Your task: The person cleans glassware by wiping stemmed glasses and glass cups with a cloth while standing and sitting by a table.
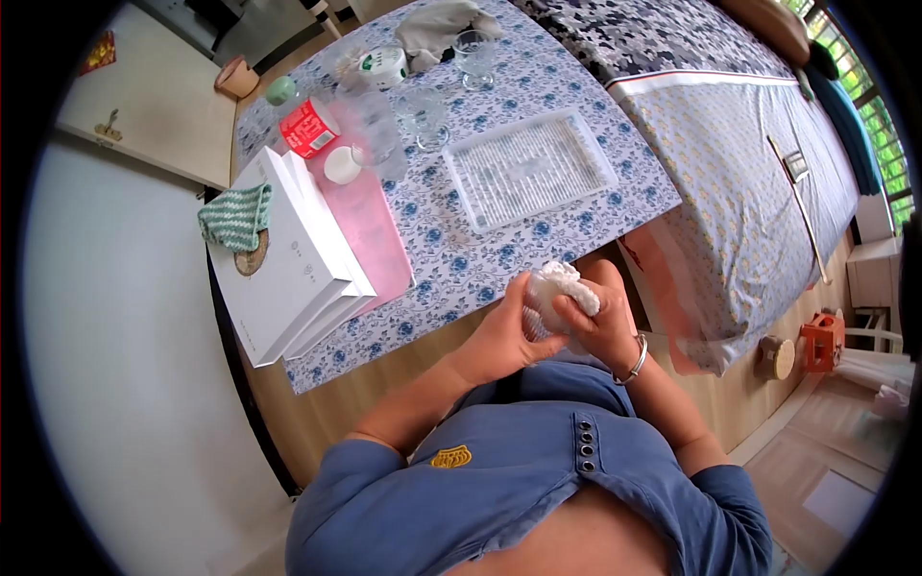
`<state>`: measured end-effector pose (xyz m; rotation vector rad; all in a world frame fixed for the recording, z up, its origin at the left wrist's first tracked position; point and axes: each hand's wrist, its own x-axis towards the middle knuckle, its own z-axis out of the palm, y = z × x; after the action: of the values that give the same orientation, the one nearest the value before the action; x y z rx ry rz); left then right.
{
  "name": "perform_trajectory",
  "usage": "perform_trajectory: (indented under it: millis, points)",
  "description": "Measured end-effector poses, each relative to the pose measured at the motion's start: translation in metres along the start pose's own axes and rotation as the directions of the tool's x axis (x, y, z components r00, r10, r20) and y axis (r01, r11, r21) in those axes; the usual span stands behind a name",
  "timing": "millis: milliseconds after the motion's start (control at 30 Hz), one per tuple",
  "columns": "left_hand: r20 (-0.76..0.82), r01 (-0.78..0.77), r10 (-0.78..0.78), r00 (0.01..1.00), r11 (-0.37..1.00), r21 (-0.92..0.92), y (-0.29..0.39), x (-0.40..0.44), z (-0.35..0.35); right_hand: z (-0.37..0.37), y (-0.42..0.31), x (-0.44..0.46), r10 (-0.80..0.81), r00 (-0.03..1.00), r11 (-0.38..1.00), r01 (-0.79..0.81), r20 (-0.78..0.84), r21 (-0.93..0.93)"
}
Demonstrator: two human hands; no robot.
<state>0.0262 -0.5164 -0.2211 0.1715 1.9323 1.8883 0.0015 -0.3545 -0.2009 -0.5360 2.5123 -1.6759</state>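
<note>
My left hand is wrapped round a clear ribbed vessel, which looks like a drinking glass. My right hand grips a bunched white cloth and presses it at the top of the glass. Both hands are close together in front of my body, just off the near edge of the table. Most of the glass is hidden by the fingers and the cloth. A clear plastic tray with a ribbed bottom lies on the table beyond my hands.
On the flowered tablecloth stand a stemmed glass, other clear glassware, a red box and a grey cloth. White boxes with a green knitted cloth are left. A bed adjoins the right side.
</note>
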Motion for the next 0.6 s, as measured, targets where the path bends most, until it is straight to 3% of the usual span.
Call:
perform_trajectory:
  millis: [100,167,200,233,267,367,400,433,467,500,533,567,600]
  points:
    - [0.009,-0.009,0.01,1.0,0.995,-0.099,-0.012,0.003,-0.002,0.002,0.004,-0.001,0.079,0.997,0.994,-0.08,0.016,0.079]
    - [0.066,0.005,0.007,0.998,0.982,-0.188,-0.009,0.004,-0.016,0.004,0.003,-0.001,-0.024,0.998,0.981,0.034,-0.056,0.189]
    - [0.354,0.21,0.011,0.935,0.788,-0.579,-0.012,0.006,-0.024,0.004,0.0,0.0,-0.044,0.998,0.933,0.053,-0.033,0.356]
    - [0.579,0.475,0.146,0.802,0.433,-0.766,-0.013,0.007,-0.027,0.002,-0.003,0.001,-0.041,0.999,0.934,0.051,-0.037,0.353]
    - [0.495,0.385,0.103,0.863,0.502,-0.775,-0.014,0.004,-0.023,-0.001,-0.008,0.002,-0.04,0.999,0.934,0.037,0.0,0.355]
    - [0.474,0.366,0.112,0.873,0.489,-0.792,-0.001,0.007,-0.02,0.002,-0.008,0.005,0.052,0.998,0.862,-0.059,0.029,0.503]
    - [0.476,0.368,0.112,0.872,0.491,-0.79,0.002,0.007,-0.019,0.004,-0.002,0.005,0.08,0.996,0.872,-0.056,-0.027,0.487]
    - [0.268,0.221,-0.035,0.963,0.671,-0.708,0.004,0.005,-0.017,0.006,0.002,0.005,0.107,0.991,0.881,-0.057,-0.081,0.47]
    - [0.013,0.112,-0.126,0.992,0.826,-0.553,0.006,0.003,-0.015,0.005,0.004,0.004,0.123,0.987,0.89,-0.066,-0.099,0.451]
    - [0.014,0.114,-0.128,0.992,0.825,-0.554,0.008,0.001,-0.014,0.006,0.005,0.004,0.125,0.987,0.89,-0.068,-0.099,0.45]
    - [-0.045,-0.039,0.026,0.999,0.949,-0.314,0.009,-0.001,-0.013,0.007,0.006,0.003,0.145,0.982,0.895,-0.079,-0.119,0.439]
    - [-0.061,-0.192,0.189,0.98,0.98,-0.047,0.009,-0.002,-0.012,0.008,0.007,0.003,0.164,0.977,0.9,-0.091,-0.138,0.427]
    - [-0.092,-0.195,0.187,0.978,0.977,-0.089,0.008,-0.001,-0.009,0.006,0.007,0.003,0.164,0.977,0.9,-0.091,-0.138,0.426]
